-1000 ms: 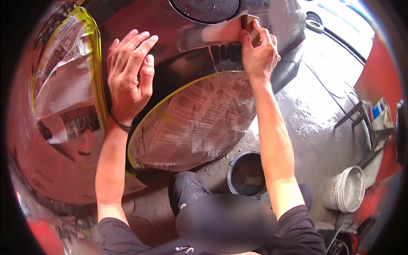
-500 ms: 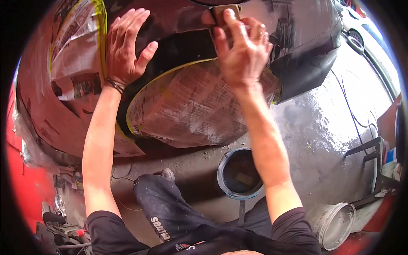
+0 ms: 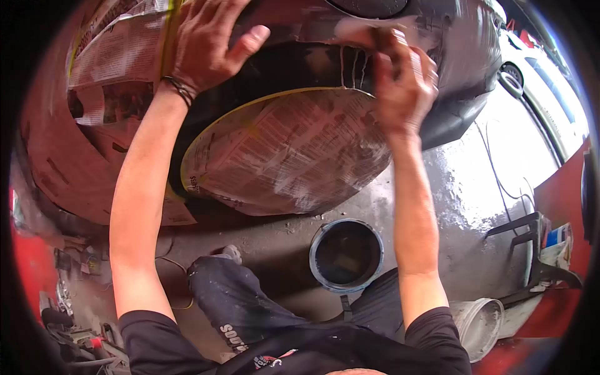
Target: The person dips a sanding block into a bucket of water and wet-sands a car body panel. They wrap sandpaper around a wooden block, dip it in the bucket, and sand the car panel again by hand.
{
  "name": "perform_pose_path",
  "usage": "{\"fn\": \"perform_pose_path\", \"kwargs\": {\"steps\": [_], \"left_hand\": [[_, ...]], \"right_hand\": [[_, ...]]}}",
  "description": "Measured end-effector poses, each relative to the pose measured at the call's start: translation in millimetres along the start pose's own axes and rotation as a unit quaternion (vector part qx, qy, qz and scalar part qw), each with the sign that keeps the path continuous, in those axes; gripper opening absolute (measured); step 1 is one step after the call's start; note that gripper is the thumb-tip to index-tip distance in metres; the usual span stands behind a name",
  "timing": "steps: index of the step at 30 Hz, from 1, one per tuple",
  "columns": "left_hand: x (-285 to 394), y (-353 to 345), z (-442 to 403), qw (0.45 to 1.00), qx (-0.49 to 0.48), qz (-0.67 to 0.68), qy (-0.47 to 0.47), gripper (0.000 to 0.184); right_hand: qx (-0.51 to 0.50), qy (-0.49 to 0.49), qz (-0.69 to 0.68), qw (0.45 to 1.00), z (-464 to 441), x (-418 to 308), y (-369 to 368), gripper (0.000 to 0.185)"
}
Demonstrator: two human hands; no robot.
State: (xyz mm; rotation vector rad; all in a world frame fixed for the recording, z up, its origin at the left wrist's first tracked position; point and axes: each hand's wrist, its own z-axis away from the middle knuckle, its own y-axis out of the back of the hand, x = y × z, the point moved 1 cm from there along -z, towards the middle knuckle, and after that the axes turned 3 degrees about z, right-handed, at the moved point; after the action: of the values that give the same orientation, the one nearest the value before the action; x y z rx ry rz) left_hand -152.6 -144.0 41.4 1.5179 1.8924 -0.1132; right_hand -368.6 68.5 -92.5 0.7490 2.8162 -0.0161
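A dark car body panel [image 3: 306, 61], wet and patched with grey, curves across the top of the head view. My left hand [image 3: 209, 56] lies flat on it with fingers stretched out, beside yellow tape [image 3: 167, 47]. My right hand [image 3: 407, 87], slightly blurred, presses a brown sanding block [image 3: 382, 39] against the panel; the fingers partly hide the block. Pale liquid runs down below it. Taped newspaper [image 3: 287, 150] covers the oval area under both hands, and more newspaper [image 3: 125, 56] covers the section at left.
A round bucket [image 3: 316, 269] with dark contents stands on the floor between my legs. A whitish bucket [image 3: 494, 334] sits at lower right, near a dark stand [image 3: 531, 244]. A cable [image 3: 494, 165] crosses the wet floor; a white car [image 3: 544, 75] is beyond.
My right hand has slid right along the panel with the sanding block, and pale drips now show where it was. The left hand appears slightly higher and further right; the view has shifted a little.
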Motion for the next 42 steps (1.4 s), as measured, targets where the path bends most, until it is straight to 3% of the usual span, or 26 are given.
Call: {"fn": "perform_pose_path", "kwargs": {"steps": [1, 3, 6, 10, 13, 16, 18, 21, 23, 26, 33, 36, 42], "left_hand": [[3, -1, -4, 1.0, 0.007, -0.014, -0.01, 0.062], [2, -3, -3, 1.0, 0.019, -0.01, -0.003, 0.062], [4, -5, 1, 0.999, 0.022, -0.032, 0.007, 0.063], [2, -9, 4, 0.999, 0.028, -0.016, 0.023, 0.061], [3, -10, 2, 0.999, 0.045, -0.02, 0.0, 0.061], [4, -11, 2, 0.999, 0.042, -0.01, 0.015, 0.06], [3, -11, 4, 0.999, 0.031, -0.011, 0.024, 0.06], [5, -6, 3, 0.999, 0.02, -0.026, 0.023, 0.06], [3, -6, 4, 0.999, 0.033, -0.034, 0.013, 0.059], [8, -4, 2, 0.999, 0.028, -0.037, 0.021, 0.06], [6, -4, 5, 0.999, 0.025, -0.033, 0.034, 0.061], [4, -7, 3, 0.997, 0.048, -0.055, -0.002, 0.061], [3, -1, 3, 0.999, 0.035, -0.009, 0.024, 0.061]], "right_hand": [[-0.004, -0.036, -0.069, 0.997, -1, 28, 4, 0.04], [0.027, 0.059, -0.029, 0.997, -3, 41, 8, 0.043], [0.006, 0.229, -0.108, 0.967, -20, 9, -1, 0.05], [-0.058, 0.305, -0.05, 0.949, -23, 17, 4, 0.059], [-0.064, 0.212, -0.01, 0.975, 1, 96, 18, 0.053], [-0.059, 0.274, -0.072, 0.957, -15, 69, 8, 0.054], [-0.078, 0.338, -0.072, 0.935, -33, 4, -3, 0.056], [-0.069, 0.349, -0.064, 0.932, -42, -43, 0, 0.06], [-0.059, 0.344, -0.04, 0.936, -34, 13, 7, 0.06], [-0.081, 0.225, -0.033, 0.97, -14, 82, 26, 0.06], [-0.067, 0.316, -0.026, 0.946, -33, 8, 1, 0.07], [-0.036, 0.281, -0.021, 0.959, -21, 1, 3, 0.063], [-0.015, 0.254, -0.028, 0.967, -19, -2, -4, 0.058]]}}
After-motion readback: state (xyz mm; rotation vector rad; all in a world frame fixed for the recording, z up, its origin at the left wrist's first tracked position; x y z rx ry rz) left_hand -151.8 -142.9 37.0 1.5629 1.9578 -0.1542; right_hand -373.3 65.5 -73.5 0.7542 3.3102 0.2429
